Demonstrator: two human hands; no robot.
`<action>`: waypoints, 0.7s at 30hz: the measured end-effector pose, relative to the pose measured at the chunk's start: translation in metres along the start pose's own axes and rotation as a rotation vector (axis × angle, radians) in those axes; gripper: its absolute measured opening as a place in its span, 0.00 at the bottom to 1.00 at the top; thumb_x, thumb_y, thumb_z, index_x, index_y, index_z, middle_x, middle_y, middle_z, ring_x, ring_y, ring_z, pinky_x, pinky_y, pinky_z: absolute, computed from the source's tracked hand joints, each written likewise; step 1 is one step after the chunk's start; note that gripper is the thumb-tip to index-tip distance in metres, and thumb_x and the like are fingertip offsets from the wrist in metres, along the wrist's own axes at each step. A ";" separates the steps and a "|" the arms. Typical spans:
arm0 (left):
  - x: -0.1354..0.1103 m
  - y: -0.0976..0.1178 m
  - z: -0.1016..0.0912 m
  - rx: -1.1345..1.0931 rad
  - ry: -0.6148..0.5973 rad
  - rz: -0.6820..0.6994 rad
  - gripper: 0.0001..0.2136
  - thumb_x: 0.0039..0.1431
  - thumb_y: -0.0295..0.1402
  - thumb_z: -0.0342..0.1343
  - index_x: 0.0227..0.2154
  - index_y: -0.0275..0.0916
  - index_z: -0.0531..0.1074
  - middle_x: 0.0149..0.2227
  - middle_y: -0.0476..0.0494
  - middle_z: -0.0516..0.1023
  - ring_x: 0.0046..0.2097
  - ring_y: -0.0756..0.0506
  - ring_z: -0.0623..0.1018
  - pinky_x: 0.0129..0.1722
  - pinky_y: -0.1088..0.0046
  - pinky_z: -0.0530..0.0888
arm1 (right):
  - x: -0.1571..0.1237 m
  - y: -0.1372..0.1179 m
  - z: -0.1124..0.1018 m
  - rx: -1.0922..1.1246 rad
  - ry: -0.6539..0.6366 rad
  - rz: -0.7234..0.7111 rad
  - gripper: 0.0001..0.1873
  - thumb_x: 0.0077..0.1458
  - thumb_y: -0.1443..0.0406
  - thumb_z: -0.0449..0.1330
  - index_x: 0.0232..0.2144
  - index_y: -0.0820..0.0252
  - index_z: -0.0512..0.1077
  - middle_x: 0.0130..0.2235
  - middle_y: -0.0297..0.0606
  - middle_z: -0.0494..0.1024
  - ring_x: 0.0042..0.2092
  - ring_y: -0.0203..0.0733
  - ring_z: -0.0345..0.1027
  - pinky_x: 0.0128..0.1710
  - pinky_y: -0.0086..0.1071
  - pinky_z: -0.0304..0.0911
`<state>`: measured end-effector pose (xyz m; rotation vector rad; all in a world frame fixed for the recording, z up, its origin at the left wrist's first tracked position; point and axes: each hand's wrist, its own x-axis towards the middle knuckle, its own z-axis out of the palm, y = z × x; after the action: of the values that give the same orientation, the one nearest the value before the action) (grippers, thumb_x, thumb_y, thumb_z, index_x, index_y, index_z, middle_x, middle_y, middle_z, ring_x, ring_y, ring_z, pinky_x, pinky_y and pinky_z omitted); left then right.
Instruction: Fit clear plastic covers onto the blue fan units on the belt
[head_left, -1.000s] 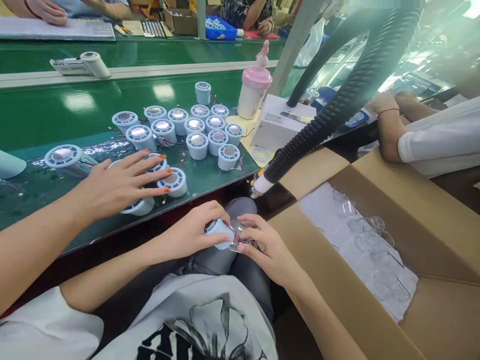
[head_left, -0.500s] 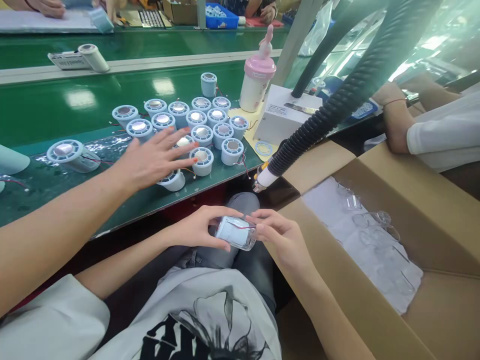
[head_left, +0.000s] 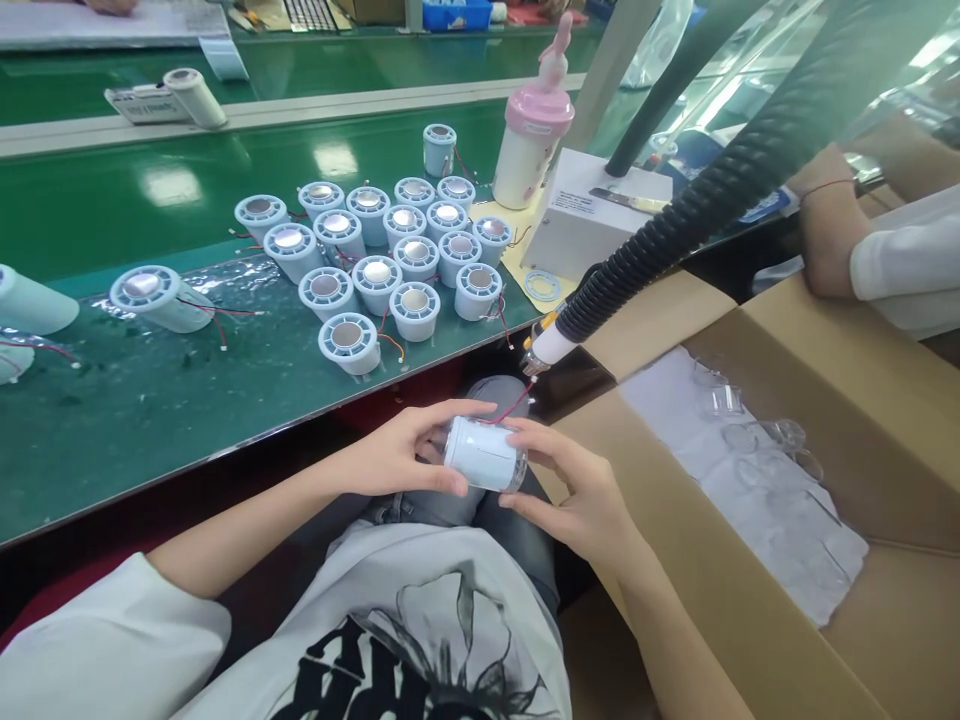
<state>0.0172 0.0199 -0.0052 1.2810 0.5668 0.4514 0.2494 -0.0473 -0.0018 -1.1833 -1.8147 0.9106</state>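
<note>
Over my lap, both hands hold a light blue plastic cylinder (head_left: 480, 452) with a clear plastic cup (head_left: 519, 474) around its right end. My left hand (head_left: 416, 455) grips the left end, thumb below and fingers above. On the right side, my right hand (head_left: 574, 490) has its fingers on top and its thumb underneath. A thin red wire (head_left: 514, 405) rises from the cylinder to a small white connector, close under the nozzle (head_left: 544, 350) of a black ribbed hose. Several similar blue cylinders with round metallic centres (head_left: 376, 272) stand on the green bench.
An open cardboard box (head_left: 750, 560) at my right holds clear plastic cups (head_left: 784, 435) on white paper (head_left: 795, 560). Behind the hose (head_left: 637, 270) stand a white device box (head_left: 585, 210) and a pink-lidded bottle (head_left: 525, 150). Another person's arm (head_left: 832, 220) is at the right.
Another person's arm, reaching over the standing cylinders from the left, has withdrawn. The held cylinder has turned; its wire now points up, and my right fingers moved from the wire onto the cylinder and cup.
</note>
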 end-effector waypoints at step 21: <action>0.018 -0.004 -0.007 -0.199 0.060 0.030 0.29 0.50 0.28 0.66 0.57 0.42 0.66 0.58 0.37 0.71 0.55 0.41 0.73 0.52 0.65 0.72 | 0.000 0.015 0.016 0.470 0.129 0.233 0.23 0.49 0.61 0.68 0.47 0.53 0.67 0.47 0.39 0.76 0.47 0.43 0.73 0.46 0.39 0.74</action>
<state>0.0273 0.0350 -0.0127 1.0894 0.5396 0.5583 0.2412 -0.0446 -0.0221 -1.1283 -1.2802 1.2778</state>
